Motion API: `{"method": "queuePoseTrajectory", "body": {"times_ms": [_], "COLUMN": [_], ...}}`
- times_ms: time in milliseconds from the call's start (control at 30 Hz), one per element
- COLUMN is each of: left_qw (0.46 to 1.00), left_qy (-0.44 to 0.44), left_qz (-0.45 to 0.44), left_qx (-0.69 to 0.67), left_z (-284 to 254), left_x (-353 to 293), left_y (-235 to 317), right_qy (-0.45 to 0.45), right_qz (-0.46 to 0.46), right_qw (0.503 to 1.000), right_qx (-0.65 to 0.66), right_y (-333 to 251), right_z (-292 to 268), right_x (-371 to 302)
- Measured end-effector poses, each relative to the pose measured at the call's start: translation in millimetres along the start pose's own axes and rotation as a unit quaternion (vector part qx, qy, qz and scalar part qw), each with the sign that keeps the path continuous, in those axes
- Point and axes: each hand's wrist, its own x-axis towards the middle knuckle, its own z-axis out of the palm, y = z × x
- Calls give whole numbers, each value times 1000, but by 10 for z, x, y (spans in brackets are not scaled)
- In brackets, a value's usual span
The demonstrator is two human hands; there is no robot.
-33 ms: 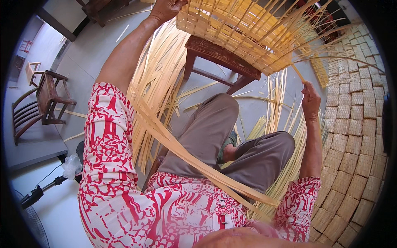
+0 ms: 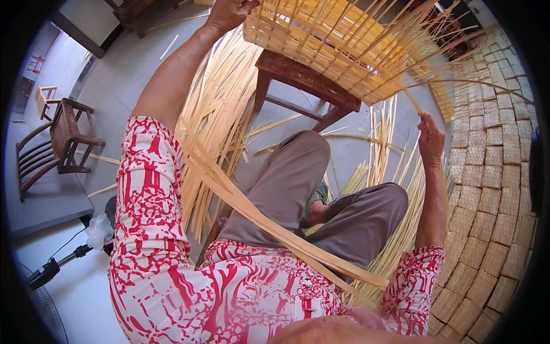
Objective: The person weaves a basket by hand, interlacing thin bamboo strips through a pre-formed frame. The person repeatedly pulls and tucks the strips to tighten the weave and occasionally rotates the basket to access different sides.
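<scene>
A half-woven bamboo basket (image 2: pixel 321 43) with upright strips sticking out rests on a dark red wooden stool (image 2: pixel 303 77). At the basket's left end, near the upper edge of the head view, my left hand (image 2: pixel 230 14) is closed on its side; the fingertips are partly hidden. My right hand (image 2: pixel 431 139), lower and to the right, pinches the end of a flat bamboo strip (image 2: pixel 413 102). That strip runs up to the basket's near right corner. Several long bamboo strips (image 2: pixel 258 215) lie across my lap.
Loose bamboo strips (image 2: pixel 220 97) cover the floor left of the stool, and thinner ones (image 2: pixel 395 252) lie by my right leg. Rows of small woven blocks (image 2: pixel 481 200) line the right side. A wooden chair (image 2: pixel 71 135) and a fan (image 2: pixel 48 307) stand at left.
</scene>
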Motion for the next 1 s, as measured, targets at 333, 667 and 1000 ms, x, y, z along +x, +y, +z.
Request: {"method": "queuePoseTrajectory", "body": {"times_ms": [333, 667, 1000], "left_qw": [997, 993, 995], "left_qy": [23, 1, -13], "left_qz": [77, 96, 95], "left_qx": [-13, 65, 37], "left_z": [251, 256, 563], "left_x": [-286, 188, 16], "left_y": [1442, 1520, 1315], "right_qy": [9, -39, -79], "right_qz": [-44, -59, 5], "right_qw": [997, 995, 994], "right_qx": [59, 66, 70], "right_y": [-286, -355, -531], "right_z": [70, 66, 128], "right_x": [272, 399, 411]}}
